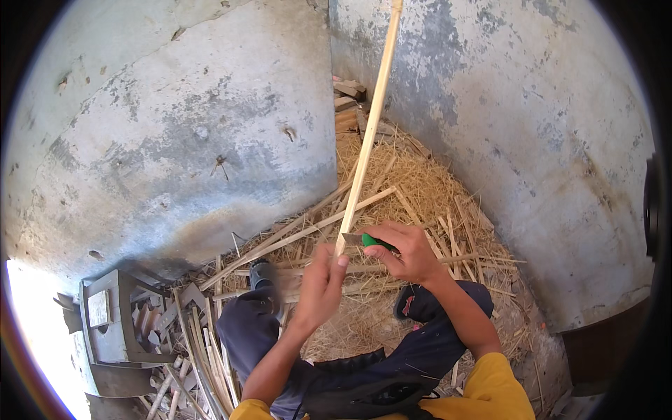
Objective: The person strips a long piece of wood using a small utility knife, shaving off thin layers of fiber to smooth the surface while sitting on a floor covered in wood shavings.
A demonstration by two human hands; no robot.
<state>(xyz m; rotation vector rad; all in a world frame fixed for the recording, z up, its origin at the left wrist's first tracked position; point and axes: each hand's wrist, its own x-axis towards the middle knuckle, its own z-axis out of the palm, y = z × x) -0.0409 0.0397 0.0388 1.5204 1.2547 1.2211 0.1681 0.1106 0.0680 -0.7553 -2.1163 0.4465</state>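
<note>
A long, pale bamboo strip [370,133] slants up and away from me, its near end between the fingers of my left hand [323,283]. The fingers there are closed round it. My right hand [409,253] grips a knife by its green handle [378,243]. The knife's short metal blade [352,239] lies against the strip just above my left fingertips. Most of the handle's back end is hidden inside my right palm.
Straw-like shavings [420,175] and loose strips [308,231] cover the floor ahead, between two worn plaster walls [210,126]. To the left stands a grey box-like frame [115,322] beside a bundle of sticks [203,357]. My bent legs [255,332] are below my hands.
</note>
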